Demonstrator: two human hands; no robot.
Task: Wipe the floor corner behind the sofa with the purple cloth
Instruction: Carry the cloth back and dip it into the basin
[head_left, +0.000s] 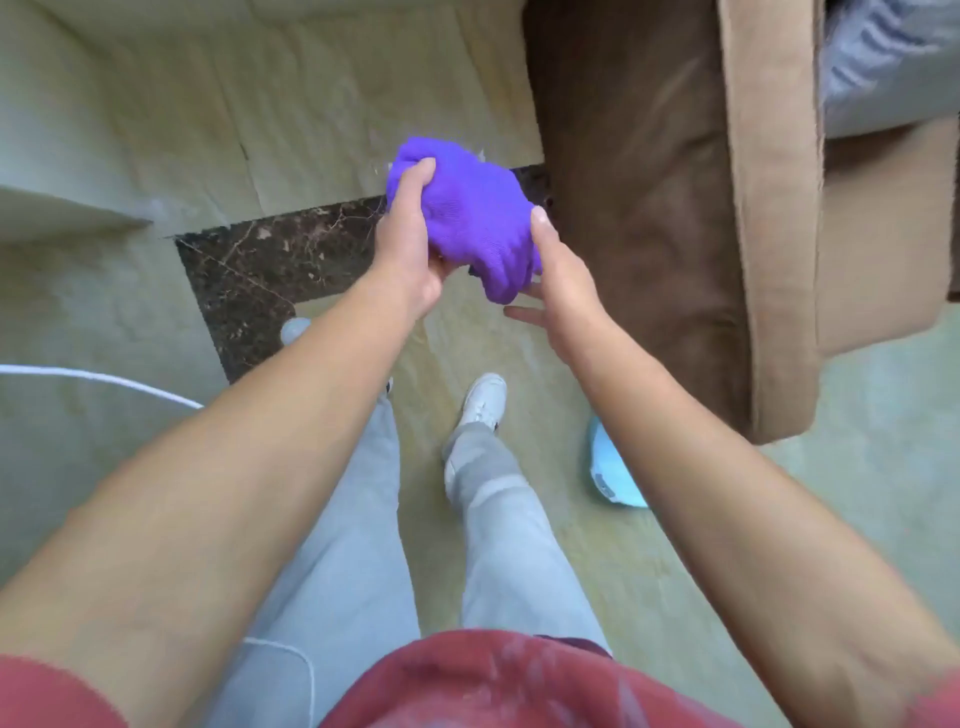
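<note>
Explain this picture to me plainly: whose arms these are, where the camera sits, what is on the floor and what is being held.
There is no machine here. One camera, worn on a person's head, looks down past their own bare arms. The left hand grips a bunched purple cloth, fingers closed on it; the right hand steadies it from the other side. They stand in white shoes on a pale tiled floor with a dark marble strip. The brown sofa is at right, with a light blue object on the floor beside it and a white cord at left.

Both hands (410, 249) (558, 275) outstretched, gripping.
</note>
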